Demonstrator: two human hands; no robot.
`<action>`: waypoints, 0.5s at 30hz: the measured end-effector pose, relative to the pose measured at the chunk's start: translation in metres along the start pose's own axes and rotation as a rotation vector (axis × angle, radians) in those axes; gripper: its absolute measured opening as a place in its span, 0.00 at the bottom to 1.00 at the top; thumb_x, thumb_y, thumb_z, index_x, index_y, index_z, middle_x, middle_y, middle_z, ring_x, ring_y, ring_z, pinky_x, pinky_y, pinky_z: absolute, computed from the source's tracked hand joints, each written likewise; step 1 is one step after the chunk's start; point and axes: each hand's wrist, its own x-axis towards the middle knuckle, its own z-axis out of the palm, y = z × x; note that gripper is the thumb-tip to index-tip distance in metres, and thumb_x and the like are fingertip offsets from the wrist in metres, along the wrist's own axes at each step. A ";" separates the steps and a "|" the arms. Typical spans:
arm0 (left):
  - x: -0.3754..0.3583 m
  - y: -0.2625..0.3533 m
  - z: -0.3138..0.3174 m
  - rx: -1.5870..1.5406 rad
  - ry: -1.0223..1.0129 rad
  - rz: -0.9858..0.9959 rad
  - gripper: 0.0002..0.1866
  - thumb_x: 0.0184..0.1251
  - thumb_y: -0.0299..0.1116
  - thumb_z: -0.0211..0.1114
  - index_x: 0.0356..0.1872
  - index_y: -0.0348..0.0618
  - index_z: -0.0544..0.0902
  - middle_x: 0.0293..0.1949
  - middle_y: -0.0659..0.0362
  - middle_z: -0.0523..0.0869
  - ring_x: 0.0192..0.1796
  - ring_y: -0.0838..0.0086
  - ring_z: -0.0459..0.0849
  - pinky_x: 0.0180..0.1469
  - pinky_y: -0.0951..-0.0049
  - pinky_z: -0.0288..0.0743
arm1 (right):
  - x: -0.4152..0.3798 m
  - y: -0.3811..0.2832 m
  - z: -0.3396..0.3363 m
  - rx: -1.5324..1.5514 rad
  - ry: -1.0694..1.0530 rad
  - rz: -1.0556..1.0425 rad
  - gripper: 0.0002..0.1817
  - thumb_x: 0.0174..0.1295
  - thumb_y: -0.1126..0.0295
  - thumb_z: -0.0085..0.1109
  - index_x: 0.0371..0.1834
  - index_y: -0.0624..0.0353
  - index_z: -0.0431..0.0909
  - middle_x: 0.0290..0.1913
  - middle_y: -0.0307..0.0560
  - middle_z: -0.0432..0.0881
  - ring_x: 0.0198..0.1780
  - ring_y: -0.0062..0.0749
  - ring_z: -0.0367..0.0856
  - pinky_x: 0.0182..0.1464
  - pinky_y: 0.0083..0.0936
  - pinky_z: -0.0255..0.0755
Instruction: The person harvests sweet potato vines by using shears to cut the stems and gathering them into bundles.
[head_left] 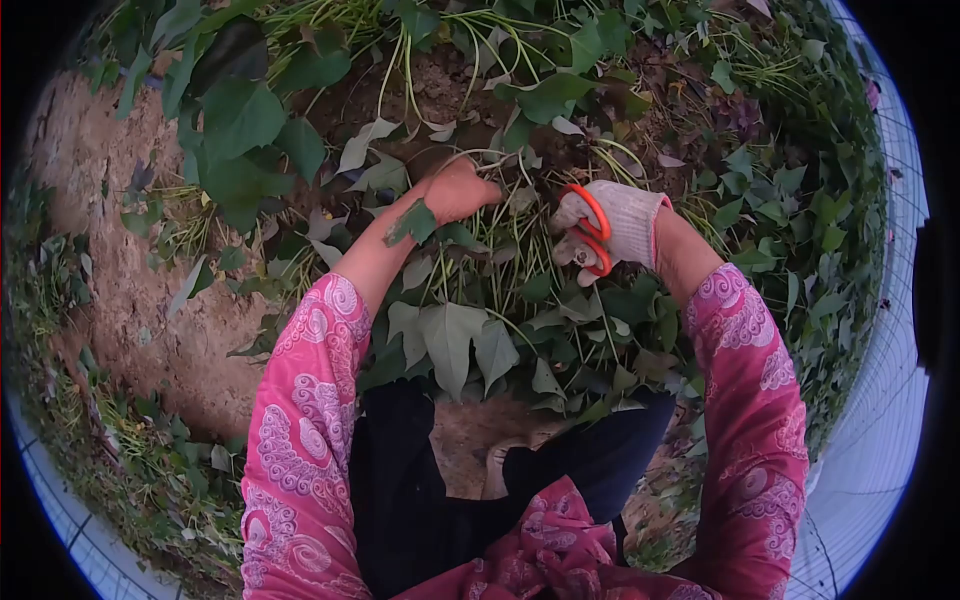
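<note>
Among the vine leaves (450, 335), left hand (460, 190) grips green stems (480, 160); gloved right hand (615, 225) holds orange scissors (592, 232) — blades hidden.

Bare sandy soil (110, 250) at left, low weeds (150, 450) beside it, pale netting (880, 440) at right.

A vegetable field outdoors, worked from the ground.

Bare brown soil (110, 190) lies along the left, and a thick mat of green vine leaves (450, 335) with pale stems (400, 70) spreads over the earth all round the person.
</note>
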 end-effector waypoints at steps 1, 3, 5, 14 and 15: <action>0.001 -0.002 0.001 0.002 -0.042 0.006 0.21 0.51 0.32 0.64 0.48 0.38 0.82 0.38 0.59 0.84 0.39 0.75 0.77 0.45 0.73 0.71 | 0.009 -0.024 -0.003 0.541 0.106 0.472 0.13 0.53 0.71 0.63 0.41 0.67 0.77 0.28 0.49 0.82 0.21 0.29 0.80 0.24 0.27 0.79; 0.002 -0.005 0.002 -0.026 -0.052 0.013 0.21 0.51 0.32 0.64 0.48 0.38 0.82 0.38 0.59 0.84 0.39 0.75 0.77 0.45 0.73 0.71 | 0.014 -0.027 -0.002 1.165 0.189 0.876 0.14 0.45 0.74 0.67 0.34 0.65 0.75 0.25 0.43 0.79 0.27 0.28 0.81 0.27 0.25 0.79; -0.001 -0.009 0.005 -0.062 -0.064 0.016 0.21 0.51 0.32 0.64 0.49 0.37 0.81 0.39 0.59 0.84 0.39 0.75 0.77 0.45 0.73 0.71 | 0.009 -0.020 0.008 0.812 0.159 0.701 0.13 0.44 0.73 0.68 0.32 0.64 0.74 0.25 0.43 0.78 0.29 0.28 0.81 0.27 0.25 0.78; -0.084 -0.014 -0.062 -0.316 0.138 0.124 0.24 0.51 0.34 0.71 0.50 0.33 0.79 0.42 0.58 0.84 0.41 0.72 0.80 0.49 0.73 0.73 | -0.012 -0.059 0.026 0.688 0.244 0.701 0.10 0.56 0.67 0.58 0.30 0.63 0.71 0.27 0.46 0.82 0.23 0.27 0.81 0.21 0.22 0.73; -0.096 -0.028 -0.081 -0.335 0.173 0.132 0.25 0.51 0.33 0.72 0.51 0.34 0.78 0.44 0.58 0.84 0.43 0.72 0.81 0.51 0.73 0.73 | -0.023 -0.063 0.029 0.748 0.234 0.693 0.11 0.58 0.66 0.55 0.31 0.64 0.71 0.27 0.47 0.82 0.22 0.28 0.81 0.21 0.20 0.73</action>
